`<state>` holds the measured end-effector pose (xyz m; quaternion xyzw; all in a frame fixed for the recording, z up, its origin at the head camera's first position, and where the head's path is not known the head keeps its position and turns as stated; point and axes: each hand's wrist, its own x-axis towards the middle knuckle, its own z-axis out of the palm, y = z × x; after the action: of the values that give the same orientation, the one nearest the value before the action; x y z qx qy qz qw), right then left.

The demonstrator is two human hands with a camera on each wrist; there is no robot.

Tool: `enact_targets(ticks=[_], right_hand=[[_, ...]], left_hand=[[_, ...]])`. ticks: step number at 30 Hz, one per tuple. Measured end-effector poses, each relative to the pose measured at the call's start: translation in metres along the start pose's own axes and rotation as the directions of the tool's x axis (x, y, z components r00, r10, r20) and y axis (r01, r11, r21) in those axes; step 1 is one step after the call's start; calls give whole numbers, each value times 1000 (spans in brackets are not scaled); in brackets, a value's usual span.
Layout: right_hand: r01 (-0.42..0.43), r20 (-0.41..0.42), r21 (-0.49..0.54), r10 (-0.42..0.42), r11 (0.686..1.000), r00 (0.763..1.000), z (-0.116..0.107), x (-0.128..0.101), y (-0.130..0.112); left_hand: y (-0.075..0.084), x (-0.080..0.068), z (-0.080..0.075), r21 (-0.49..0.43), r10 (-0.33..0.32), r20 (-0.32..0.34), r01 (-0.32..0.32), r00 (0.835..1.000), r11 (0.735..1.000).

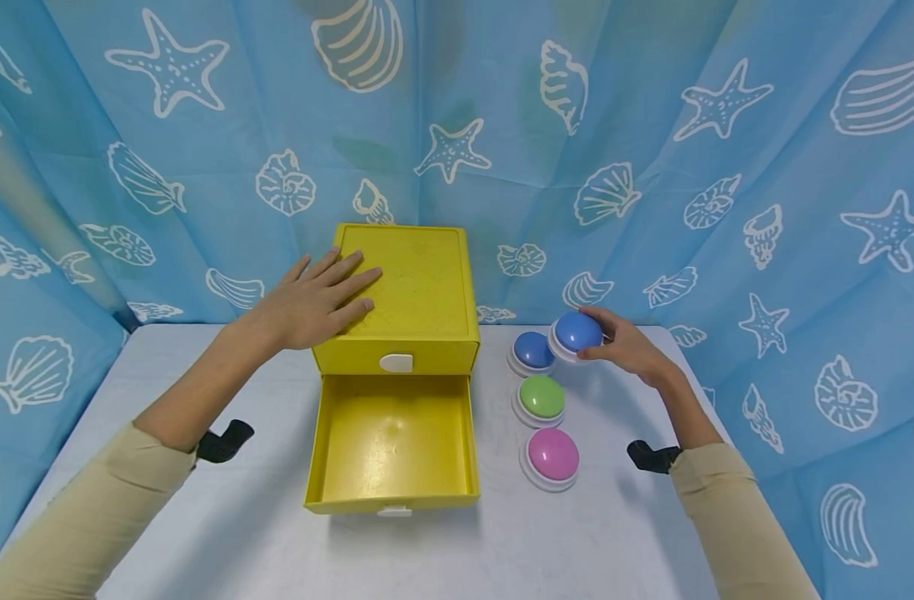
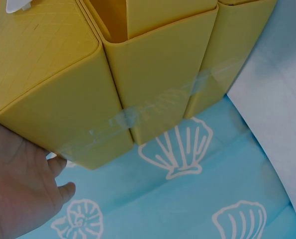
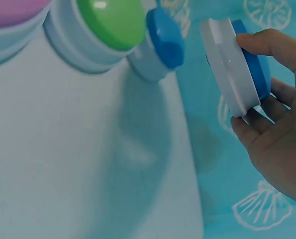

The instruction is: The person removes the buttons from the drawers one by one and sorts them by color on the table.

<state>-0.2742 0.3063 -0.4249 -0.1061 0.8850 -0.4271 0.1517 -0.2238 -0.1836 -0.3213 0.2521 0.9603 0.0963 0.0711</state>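
L hand (image 1: pixel 314 304) is laid flat, fingers straight, on the yellow box (image 1: pixel 419 283). Blue button (image 1: pixel 577 332) is held tilted off the table (image 1: pixel 621 533) by R hand (image 1: pixel 627 346), fingers curled round it. No words can be read.

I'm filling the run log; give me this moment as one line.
left hand: flat on yellow drawer box | right hand: grip on lifted blue button | lower drawer: open | three buttons on table
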Motion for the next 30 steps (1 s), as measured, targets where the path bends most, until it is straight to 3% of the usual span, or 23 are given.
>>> enact_targets(ticks=[13, 23, 30], right_hand=[[-155, -65, -60, 151, 986, 986, 6, 5, 47], [-221, -63, -57, 217, 974, 974, 18, 11, 60], [-214, -77, -37, 211, 976, 975, 23, 13, 63]], left_hand=[[-1, 0, 1, -5, -3, -3, 3, 1000, 1000], [-1, 0, 0, -8, -6, 2, 6, 1000, 1000], [-1, 1, 1, -3, -11, 2, 11, 1000, 1000]])
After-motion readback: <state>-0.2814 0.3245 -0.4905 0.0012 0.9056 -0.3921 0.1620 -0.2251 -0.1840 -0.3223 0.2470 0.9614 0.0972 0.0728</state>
